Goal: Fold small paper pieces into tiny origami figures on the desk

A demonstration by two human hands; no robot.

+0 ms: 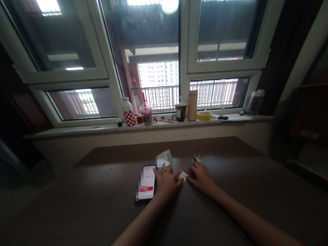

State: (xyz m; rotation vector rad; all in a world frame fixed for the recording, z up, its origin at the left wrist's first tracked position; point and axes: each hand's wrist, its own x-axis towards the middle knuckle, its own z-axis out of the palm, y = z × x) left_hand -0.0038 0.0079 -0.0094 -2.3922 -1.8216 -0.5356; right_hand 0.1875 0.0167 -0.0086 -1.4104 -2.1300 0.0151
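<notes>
A small white card [182, 176] with a yellow edge sits low over the table between my hands. My left hand [167, 181] has its thumb and index finger on the card's left side, the other fingers spread toward the table. From the right, the fingertips of my right hand [202, 177] meet the card's other edge, with the fingers curled. Just past the right knuckles lies a small crumpled-looking piece [196, 157], partly hidden. A green-bordered sheet [164, 158] lies beyond my left fingertips. Close by my left hand, a phone [146, 183] lies with its screen lit.
The dark brown table [102, 205] reaches toward a windowsill [164, 126]. On the sill stand a checkered bottle [128, 112], a pink cup with a straw [146, 114], a dark drink cup [180, 111], a tan flask [192, 105], yellow tape [204, 115] and black scissors [222, 118].
</notes>
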